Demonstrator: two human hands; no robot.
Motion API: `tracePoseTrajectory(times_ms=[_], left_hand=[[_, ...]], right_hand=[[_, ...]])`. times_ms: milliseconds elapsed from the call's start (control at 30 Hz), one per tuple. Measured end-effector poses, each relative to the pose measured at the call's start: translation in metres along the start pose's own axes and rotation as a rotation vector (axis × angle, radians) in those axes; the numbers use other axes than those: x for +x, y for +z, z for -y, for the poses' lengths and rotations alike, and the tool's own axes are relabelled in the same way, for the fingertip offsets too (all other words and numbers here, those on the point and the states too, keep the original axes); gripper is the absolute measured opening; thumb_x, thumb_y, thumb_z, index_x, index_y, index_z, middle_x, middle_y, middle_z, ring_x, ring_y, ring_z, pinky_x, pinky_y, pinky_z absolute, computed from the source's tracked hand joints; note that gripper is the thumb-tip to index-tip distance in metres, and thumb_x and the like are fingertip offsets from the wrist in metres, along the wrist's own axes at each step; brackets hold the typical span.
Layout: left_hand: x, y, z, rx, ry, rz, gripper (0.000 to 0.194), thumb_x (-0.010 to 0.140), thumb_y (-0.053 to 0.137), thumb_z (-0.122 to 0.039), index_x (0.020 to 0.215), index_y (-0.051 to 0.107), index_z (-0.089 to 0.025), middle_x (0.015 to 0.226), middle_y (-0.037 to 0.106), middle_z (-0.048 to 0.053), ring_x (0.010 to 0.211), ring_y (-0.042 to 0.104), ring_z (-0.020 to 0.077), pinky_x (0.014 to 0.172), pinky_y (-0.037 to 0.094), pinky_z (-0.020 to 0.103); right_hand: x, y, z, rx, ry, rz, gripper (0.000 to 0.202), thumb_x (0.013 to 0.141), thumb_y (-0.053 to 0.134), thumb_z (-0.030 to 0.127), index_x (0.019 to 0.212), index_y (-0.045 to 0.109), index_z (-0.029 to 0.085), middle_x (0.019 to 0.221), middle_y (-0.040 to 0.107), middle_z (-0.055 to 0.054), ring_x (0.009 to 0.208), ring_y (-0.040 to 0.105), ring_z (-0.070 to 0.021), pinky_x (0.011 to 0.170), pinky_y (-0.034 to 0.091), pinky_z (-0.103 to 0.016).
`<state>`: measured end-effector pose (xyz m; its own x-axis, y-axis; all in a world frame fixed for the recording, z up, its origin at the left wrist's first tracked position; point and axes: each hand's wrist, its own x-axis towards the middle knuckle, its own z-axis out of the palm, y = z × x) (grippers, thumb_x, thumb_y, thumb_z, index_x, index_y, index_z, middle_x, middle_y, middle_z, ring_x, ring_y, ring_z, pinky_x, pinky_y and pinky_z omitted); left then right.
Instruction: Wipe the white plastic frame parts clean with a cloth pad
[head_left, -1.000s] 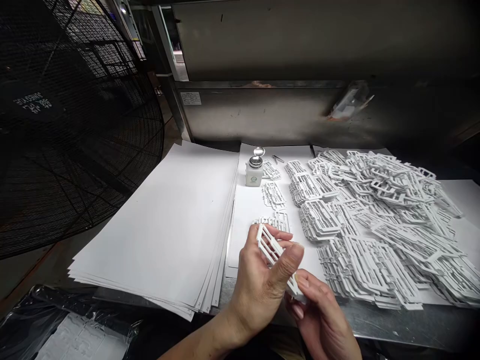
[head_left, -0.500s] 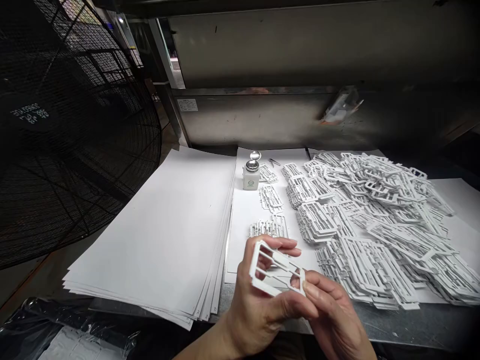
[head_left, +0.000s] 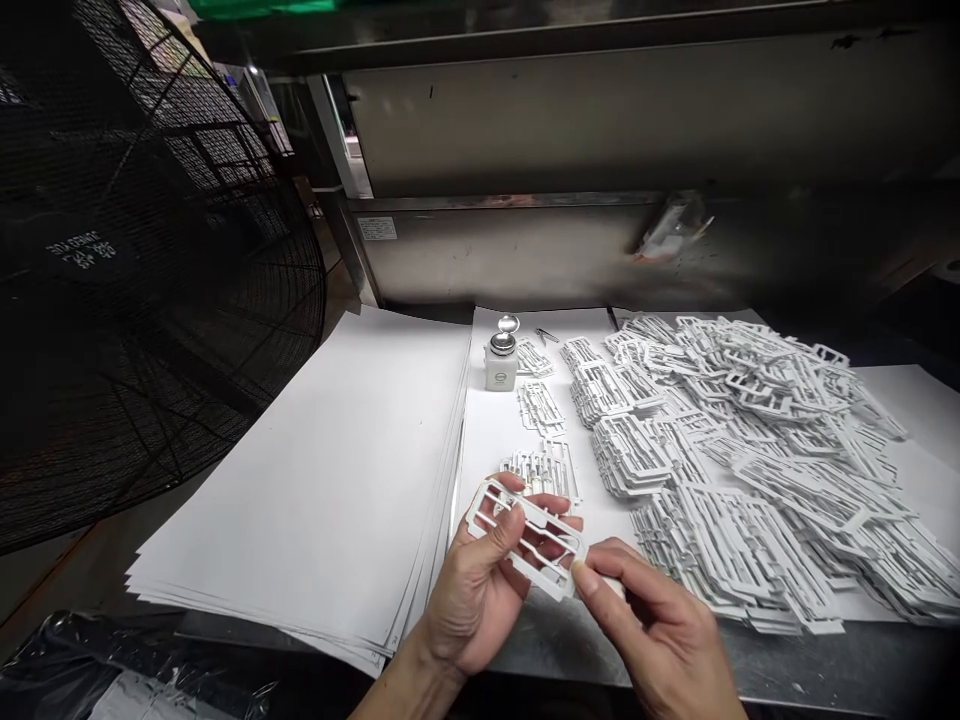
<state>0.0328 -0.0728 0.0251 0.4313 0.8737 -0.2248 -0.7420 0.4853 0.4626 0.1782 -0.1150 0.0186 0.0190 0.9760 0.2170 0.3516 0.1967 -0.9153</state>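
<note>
A white slotted plastic frame [head_left: 534, 532] is held tilted between both hands, above the front edge of the table. My left hand [head_left: 480, 590] grips its left part, thumb on top and fingers behind. My right hand [head_left: 652, 620] pinches its lower right corner between thumb and fingers. Just behind the hands lies a small group of similar frames [head_left: 562, 465], with another small stack [head_left: 540, 408] farther back. Larger piles of white frames [head_left: 750, 540] cover the right side of the table.
A white bottle with a metal lid [head_left: 501, 365] stands at the back, near small tweezers [head_left: 547, 335]. Large white sheets [head_left: 322, 460] are stacked at the left. A big black fan [head_left: 150, 250] stands far left, above black plastic wrapping [head_left: 97, 650].
The held frame has been turned flatter, showing its broad face. My left hand has shifted left, its thumb now over the frame's slots. The camera view has tilted up slightly.
</note>
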Motion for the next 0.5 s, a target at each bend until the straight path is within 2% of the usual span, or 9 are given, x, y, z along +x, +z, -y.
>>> tracePoseTrajectory(times_ms=[300, 500], left_hand=[[0.011, -0.017, 0.004, -0.149, -0.059, 0.038, 0.015, 0.088, 0.05, -0.015, 0.101, 0.047, -0.022, 0.099, 0.065, 0.006, 0.094, 0.064, 0.0194, 0.087, 0.043, 0.032], [0.013, -0.023, 0.005, -0.204, -0.087, 0.042, 0.017, 0.085, 0.057, -0.015, 0.099, 0.052, -0.021, 0.096, 0.065, 0.005, 0.091, 0.064, 0.0177, 0.089, 0.043, 0.031]], right_hand=[[0.0, 0.006, 0.001, -0.165, -0.179, -0.04, 0.006, 0.088, 0.056, 0.019, 0.091, 0.06, 0.021, 0.077, 0.059, 0.0, 0.068, 0.057, -0.0113, 0.061, 0.045, -0.018], [-0.002, 0.008, 0.0, -0.223, -0.206, 0.0, 0.008, 0.089, 0.052, 0.019, 0.093, 0.059, 0.02, 0.076, 0.058, -0.002, 0.063, 0.055, -0.0122, 0.059, 0.045, -0.021]])
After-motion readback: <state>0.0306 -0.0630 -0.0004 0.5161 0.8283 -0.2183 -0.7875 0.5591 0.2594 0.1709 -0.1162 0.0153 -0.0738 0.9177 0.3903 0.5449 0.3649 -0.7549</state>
